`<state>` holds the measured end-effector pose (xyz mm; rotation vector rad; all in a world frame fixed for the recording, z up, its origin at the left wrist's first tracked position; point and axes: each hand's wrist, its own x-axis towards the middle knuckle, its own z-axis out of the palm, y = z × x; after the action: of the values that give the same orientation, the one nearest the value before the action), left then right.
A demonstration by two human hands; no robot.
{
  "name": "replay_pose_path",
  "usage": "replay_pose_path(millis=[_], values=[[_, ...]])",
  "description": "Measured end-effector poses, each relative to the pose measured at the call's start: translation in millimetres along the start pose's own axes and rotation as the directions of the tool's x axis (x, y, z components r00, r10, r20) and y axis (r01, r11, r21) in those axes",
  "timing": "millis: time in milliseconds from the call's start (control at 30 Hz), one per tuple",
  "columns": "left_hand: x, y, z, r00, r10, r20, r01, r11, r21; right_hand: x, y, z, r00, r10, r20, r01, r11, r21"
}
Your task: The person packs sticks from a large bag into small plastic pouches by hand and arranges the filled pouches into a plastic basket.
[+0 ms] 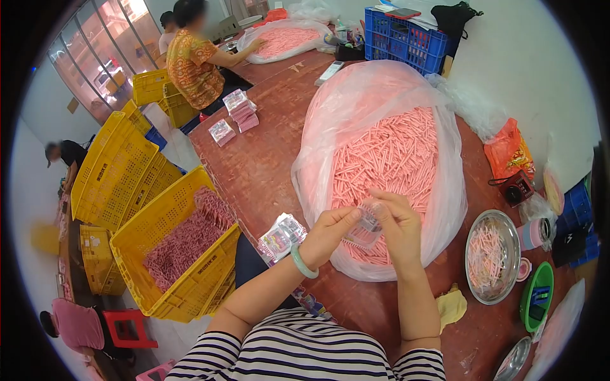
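In front of me, both hands hold a small clear plastic packet [365, 233] over the near part of a big pile of pink sticks [389, 162]. My left hand [332, 236], with a pale green bangle on its wrist, is closed on the packet's left side. The fingers of my right hand [399, 225] pinch its upper right edge. Whether anything is inside the packet I cannot tell. The sticks lie in a large open translucent bag [454, 184]. Beside my left forearm is a stack of flat printed packets [282, 236].
More packet stacks [238, 109] stand at the table's left edge. A yellow crate [190, 254] with many small striped pieces is on the left. To the right are a metal bowl of sticks [488, 251] and a green basket [539, 292]. Other people work at the back and left.
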<state>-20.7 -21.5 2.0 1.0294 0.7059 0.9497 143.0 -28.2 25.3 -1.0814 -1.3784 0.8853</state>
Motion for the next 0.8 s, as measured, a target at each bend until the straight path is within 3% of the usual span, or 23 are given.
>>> replay_pose_path(millis=[33,133,233,333,433,533,633,800], values=[[2,-2,-1,1.000,0.005,-0.012,-0.005,0.999,-0.050,1,2,2,0.996,-0.085,0.042,0.088,0.994,-0.067],[3,-2,-8,0.999,0.005,-0.048,-0.012,0.989,-0.144,2,-1,-2,0.978,-0.131,0.161,0.154,0.979,-0.136],[2,4,-6,0.997,-0.006,-0.071,-0.006,0.987,-0.161,9,-8,-14,0.991,-0.131,0.022,0.131,0.991,-0.005],[3,2,-6,0.998,-0.021,-0.055,0.012,0.987,-0.160,8,-10,-22,0.993,-0.087,0.075,0.087,0.996,0.015],[3,-1,-6,0.999,-0.021,-0.025,0.017,0.989,-0.147,7,-8,-23,0.964,-0.103,0.246,0.154,0.968,-0.199],[2,-5,-8,1.000,-0.014,-0.018,0.011,0.990,-0.142,7,-4,-20,0.953,0.001,0.304,0.035,0.993,-0.113],[3,-4,-9,0.999,-0.016,-0.029,0.012,0.990,-0.142,7,-12,-14,0.966,0.044,0.254,-0.037,0.999,-0.031],[0,-3,-10,0.999,-0.029,-0.015,0.027,0.987,-0.162,6,-1,-12,0.962,0.006,0.273,-0.007,1.000,0.002]])
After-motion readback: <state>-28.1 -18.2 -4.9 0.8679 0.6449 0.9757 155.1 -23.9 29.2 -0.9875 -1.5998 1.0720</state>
